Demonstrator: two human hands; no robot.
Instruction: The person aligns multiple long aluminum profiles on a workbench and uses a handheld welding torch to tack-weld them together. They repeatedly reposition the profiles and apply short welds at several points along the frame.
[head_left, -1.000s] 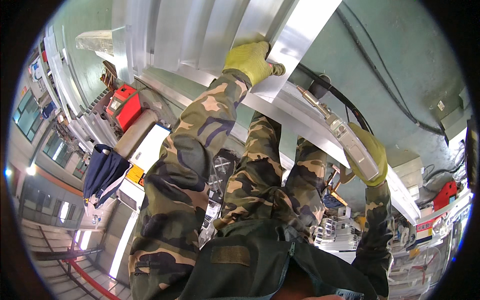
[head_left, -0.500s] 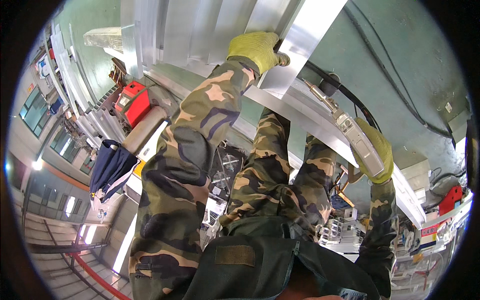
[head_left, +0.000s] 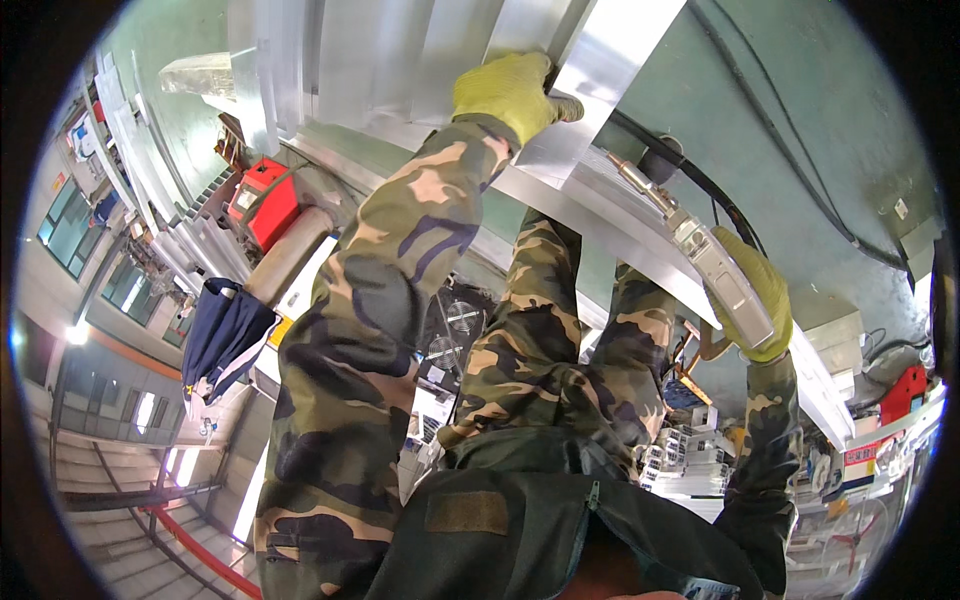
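Observation:
My left hand point(head_left: 505, 98), in a yellow-green work glove, grips the raised edge of a silvery ribbed metal panel point(head_left: 400, 65). Its fingers curl over the edge, and the thumb points right along the bright flange. In my gloved right hand point(head_left: 755, 300) is a grey welding gun point(head_left: 720, 270) with a brass-coloured nozzle, held from its right side. The nozzle points up and left, over a long metal profile point(head_left: 590, 215) that runs diagonally down to the right. My right fingers are partly hidden behind the gun's body.
Black cables point(head_left: 790, 165) trail over the green floor at the right. To the left stands a red machine point(head_left: 262, 205), with a dark blue garment point(head_left: 225, 335) hanging below it. A wrapped pale bar point(head_left: 198, 77) lies at upper left. Stacked parts point(head_left: 685, 460) show beyond my legs.
The welding gun has shifted slightly, with its nozzle a little further up and left and its body a little to the right. My left hand keeps its grip on the panel edge.

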